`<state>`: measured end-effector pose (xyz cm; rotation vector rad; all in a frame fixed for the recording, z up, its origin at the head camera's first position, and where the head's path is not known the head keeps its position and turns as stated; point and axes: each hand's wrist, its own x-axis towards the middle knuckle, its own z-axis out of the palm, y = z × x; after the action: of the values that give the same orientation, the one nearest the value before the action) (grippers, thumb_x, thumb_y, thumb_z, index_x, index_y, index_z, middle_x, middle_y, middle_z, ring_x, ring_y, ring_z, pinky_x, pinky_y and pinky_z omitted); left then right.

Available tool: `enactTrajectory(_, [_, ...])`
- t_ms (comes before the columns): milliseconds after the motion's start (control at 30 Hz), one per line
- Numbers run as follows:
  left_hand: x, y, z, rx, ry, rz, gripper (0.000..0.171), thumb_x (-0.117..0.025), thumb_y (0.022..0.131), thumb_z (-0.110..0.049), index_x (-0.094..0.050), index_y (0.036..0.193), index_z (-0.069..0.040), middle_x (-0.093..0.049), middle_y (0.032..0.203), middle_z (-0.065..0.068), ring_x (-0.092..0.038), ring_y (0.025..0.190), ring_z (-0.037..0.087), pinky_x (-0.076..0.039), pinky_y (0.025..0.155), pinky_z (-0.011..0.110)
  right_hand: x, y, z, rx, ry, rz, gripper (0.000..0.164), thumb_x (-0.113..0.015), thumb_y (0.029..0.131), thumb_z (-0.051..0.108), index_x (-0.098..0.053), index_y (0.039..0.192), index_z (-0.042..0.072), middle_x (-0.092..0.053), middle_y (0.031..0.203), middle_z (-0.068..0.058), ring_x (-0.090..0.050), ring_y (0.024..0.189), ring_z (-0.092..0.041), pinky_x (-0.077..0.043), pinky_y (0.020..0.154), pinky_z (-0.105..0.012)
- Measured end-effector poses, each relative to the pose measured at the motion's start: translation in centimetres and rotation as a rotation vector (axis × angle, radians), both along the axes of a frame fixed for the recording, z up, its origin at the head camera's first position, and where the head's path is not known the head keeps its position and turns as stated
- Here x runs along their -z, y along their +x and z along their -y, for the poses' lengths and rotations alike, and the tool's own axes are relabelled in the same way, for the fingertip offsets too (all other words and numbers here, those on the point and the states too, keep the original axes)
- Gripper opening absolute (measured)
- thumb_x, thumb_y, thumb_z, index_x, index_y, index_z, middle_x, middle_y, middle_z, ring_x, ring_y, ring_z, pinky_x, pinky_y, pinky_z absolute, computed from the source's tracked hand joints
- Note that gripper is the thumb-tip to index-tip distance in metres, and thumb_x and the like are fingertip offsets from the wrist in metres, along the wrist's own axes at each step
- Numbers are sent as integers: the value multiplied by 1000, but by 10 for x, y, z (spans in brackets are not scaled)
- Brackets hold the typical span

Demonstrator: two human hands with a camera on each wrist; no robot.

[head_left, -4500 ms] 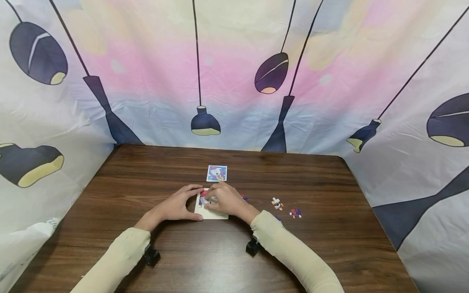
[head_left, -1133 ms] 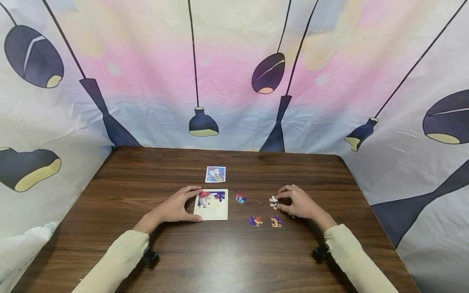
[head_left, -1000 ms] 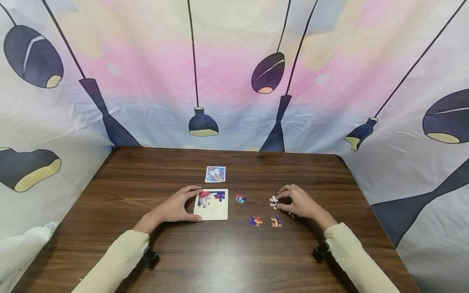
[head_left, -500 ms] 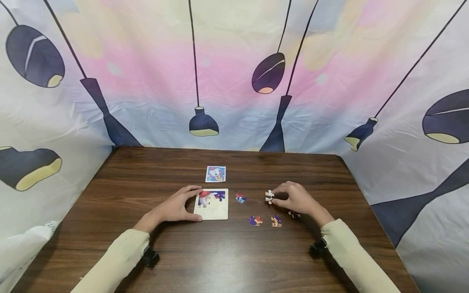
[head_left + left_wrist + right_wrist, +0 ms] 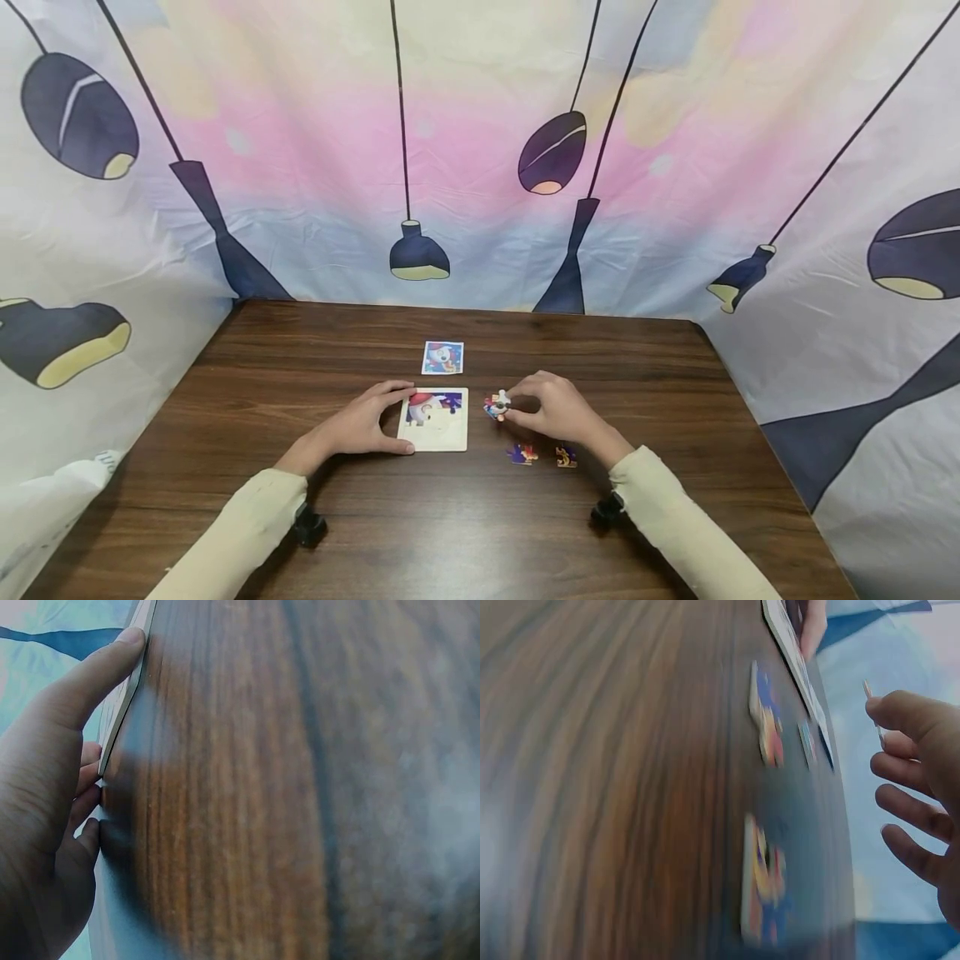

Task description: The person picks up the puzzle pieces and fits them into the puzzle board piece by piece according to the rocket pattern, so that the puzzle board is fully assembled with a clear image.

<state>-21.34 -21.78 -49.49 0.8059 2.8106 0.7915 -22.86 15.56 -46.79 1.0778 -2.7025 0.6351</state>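
A pale square puzzle board (image 5: pixel 450 443) lies on the table, with joined pieces showing a red hat and a white face across its upper part. My left hand (image 5: pixel 363 422) holds the board at its left side, thumb at the near corner and fingers at the far one. Just right of the board, my right hand (image 5: pixel 558 408) pinches a mostly white puzzle piece (image 5: pixel 503 397) between thumb and finger. In the right wrist view that piece (image 5: pixel 868 689) appears edge-on, raised above the table. Behind it, partly covered, lies a blue and red puzzle piece (image 5: pixel 490 407).
A small picture card (image 5: pixel 442 357) lies beyond the board. Nearer, below the right hand, are a purple and orange puzzle piece (image 5: pixel 522 454) and a purple and yellow one (image 5: pixel 566 456). A printed curtain (image 5: pixel 480 250) hangs along the table's far edge.
From the right part of the table, my right hand has carried the white piece left, close to the board. Earlier it was at the board among the pieces. My left hand has stayed put.
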Motion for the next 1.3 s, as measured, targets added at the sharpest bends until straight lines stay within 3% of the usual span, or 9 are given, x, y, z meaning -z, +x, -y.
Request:
enactTrajectory(700, [1,0,0,-6,-5,10,106,-77,74,-74,-46,154,-12,-39,159,10,-38,145,37,-39,110,62,13,-7,85,-64,51,47,32,-75,92,43,-80,113,19,-75,106,5,-66,95,-14,-55,80,-32])
enactTrajectory(933, [0,0,1,-3,-1,7,106,-78,74,-73,-46,154,-11,-39,159,10,-38,145,36,-38,111,61,18,-12,100,-75,70,33,30,-76,92,42,-81,111,20,-74,101,5,-64,85,-10,-51,71,-27])
enactTrajectory(1300, [0,0,0,-1,3,12,105,-78,75,-72,-46,155,-11,-39,160,10,-37,146,36,-38,111,61,23,-12,107,-39,118,48,35,-77,91,47,-81,114,21,-69,103,5,-57,87,-10,-49,72,-26])
